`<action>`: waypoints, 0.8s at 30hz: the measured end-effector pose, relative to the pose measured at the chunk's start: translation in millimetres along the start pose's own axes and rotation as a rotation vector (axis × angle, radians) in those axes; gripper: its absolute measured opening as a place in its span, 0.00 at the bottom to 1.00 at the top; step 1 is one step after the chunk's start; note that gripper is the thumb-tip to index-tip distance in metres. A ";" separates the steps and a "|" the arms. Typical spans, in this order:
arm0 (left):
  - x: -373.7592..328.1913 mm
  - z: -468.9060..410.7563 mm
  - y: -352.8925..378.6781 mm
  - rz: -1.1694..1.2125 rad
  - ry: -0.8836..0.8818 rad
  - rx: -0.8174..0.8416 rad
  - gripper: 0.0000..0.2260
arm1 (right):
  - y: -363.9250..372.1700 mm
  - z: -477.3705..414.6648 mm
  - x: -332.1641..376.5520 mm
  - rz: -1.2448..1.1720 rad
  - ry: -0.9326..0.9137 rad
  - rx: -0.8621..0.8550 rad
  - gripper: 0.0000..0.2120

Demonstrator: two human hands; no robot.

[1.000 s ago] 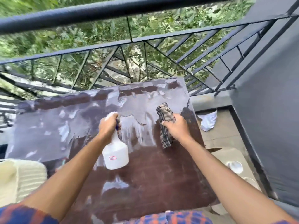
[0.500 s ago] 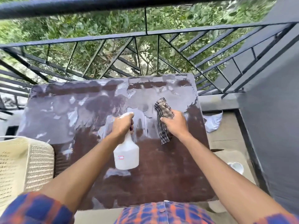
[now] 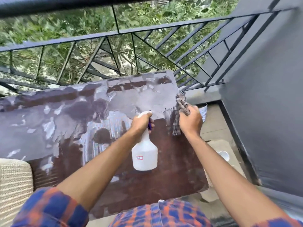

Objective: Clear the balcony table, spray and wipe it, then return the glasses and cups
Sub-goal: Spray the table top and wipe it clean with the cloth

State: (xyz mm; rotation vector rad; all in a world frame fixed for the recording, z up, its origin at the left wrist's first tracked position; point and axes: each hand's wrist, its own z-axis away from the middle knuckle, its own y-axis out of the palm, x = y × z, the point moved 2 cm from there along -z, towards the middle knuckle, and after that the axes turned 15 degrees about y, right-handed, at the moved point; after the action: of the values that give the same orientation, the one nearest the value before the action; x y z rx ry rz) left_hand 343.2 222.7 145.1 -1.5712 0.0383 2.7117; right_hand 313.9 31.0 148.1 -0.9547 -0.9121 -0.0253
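The brown balcony table (image 3: 65,112) is wet, with pale streaks over its far and left parts. My left hand (image 3: 141,122) grips the neck of a white spray bottle (image 3: 144,154), which hangs above the table's right half. My right hand (image 3: 191,119) holds a checked cloth (image 3: 177,122) at the table's right edge, the cloth draped partly over that edge. A white cup (image 3: 223,155) stands on the floor to the right of the table. No glasses are in view.
A black metal railing (image 3: 147,28) runs along the far side, close behind the table. A grey wall (image 3: 265,104) closes the right. A cream woven chair (image 3: 14,185) stands at the lower left. Something white (image 3: 203,112) lies on the floor behind my right hand.
My right hand has carried the cloth rightwards from the table's middle to its right edge. My left hand with the bottle has shifted right too, and my view has swung.
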 end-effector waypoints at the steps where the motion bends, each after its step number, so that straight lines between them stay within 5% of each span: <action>1: 0.1 -0.5 -2.4 0.002 0.008 -0.021 0.07 | 0.1 -6.3 1.9 -0.003 -0.047 -0.042 0.12; 4: -2.3 -0.7 -19.0 -0.027 0.044 -0.088 0.08 | 16.1 -29.1 7.0 0.053 -0.099 -0.070 0.18; 9: -5.7 -5.9 -57.1 -0.137 0.055 -0.140 0.08 | 91.4 -38.3 -10.0 0.524 -0.209 0.316 0.22; 11: -3.2 -10.1 -73.3 -0.126 0.041 -0.154 0.11 | 109.5 -27.1 -15.5 0.620 -0.331 0.274 0.23; 16: -8.0 -16.4 -89.1 -0.020 -0.041 -0.185 0.08 | 113.7 -36.8 -16.0 0.658 -0.303 0.161 0.32; 24: -34.6 -59.5 -106.7 0.001 0.134 -0.149 0.09 | 172.8 -119.3 78.2 0.606 -0.143 0.103 0.26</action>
State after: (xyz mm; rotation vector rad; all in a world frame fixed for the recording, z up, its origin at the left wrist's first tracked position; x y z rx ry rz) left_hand 414.0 328.1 143.7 -1.7894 -0.1656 2.6619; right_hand 510.8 78.9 52.3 -1.1121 -0.7151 0.6057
